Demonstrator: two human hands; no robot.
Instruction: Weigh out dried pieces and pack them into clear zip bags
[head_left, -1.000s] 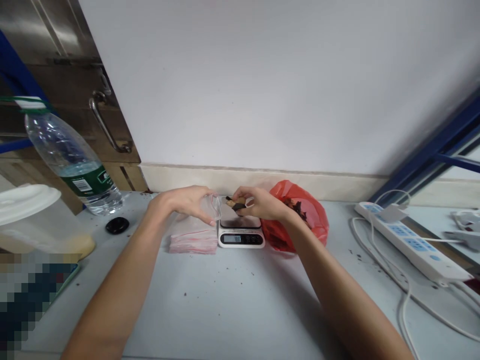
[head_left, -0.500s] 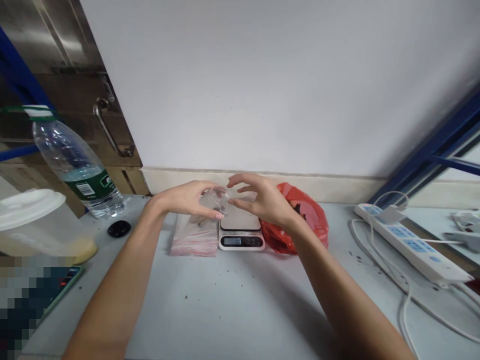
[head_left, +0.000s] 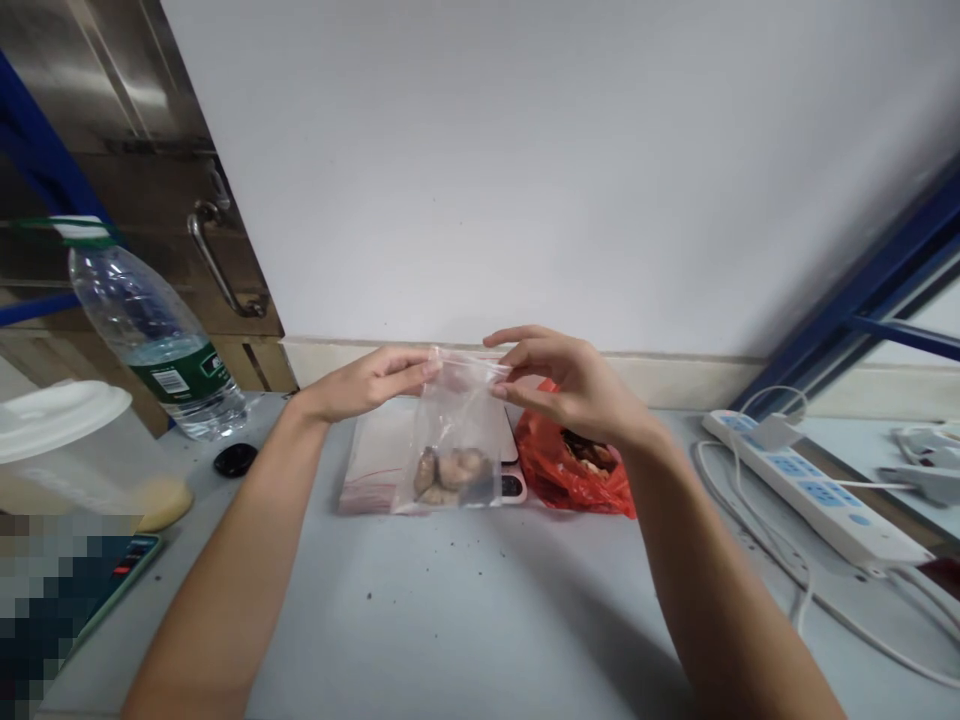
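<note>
A clear zip-lock bag [head_left: 461, 412] hangs upright, with brown lumps [head_left: 459, 468] that look like dried mushrooms at its bottom. My left hand [head_left: 367, 384] pinches its top left corner between thumb and fingers. At the top right corner, the thumb and a finger of my right hand [head_left: 577, 388] pinch the edge, while the other fingers stay raised. Behind the bag, a small white kitchen scale [head_left: 514, 486] is mostly hidden, its readout included. A stack of flat zip-lock bags [head_left: 373, 462] lies left of the scale. Right of it sits a red plastic bag [head_left: 546, 462] holding dark brown pieces.
On the left stand a large water bottle [head_left: 176, 345] and a lidded plastic tub [head_left: 71, 450], near a black oval object [head_left: 235, 460] and a phone [head_left: 124, 580]. A power strip [head_left: 817, 490] with loose cables lies right. The wall [head_left: 480, 180] rises behind the table.
The zip-lock bag, bunched beside my left hand before, now hangs stretched between both hands, covering the scale's readout. My right hand has moved right and closed on its edge.
</note>
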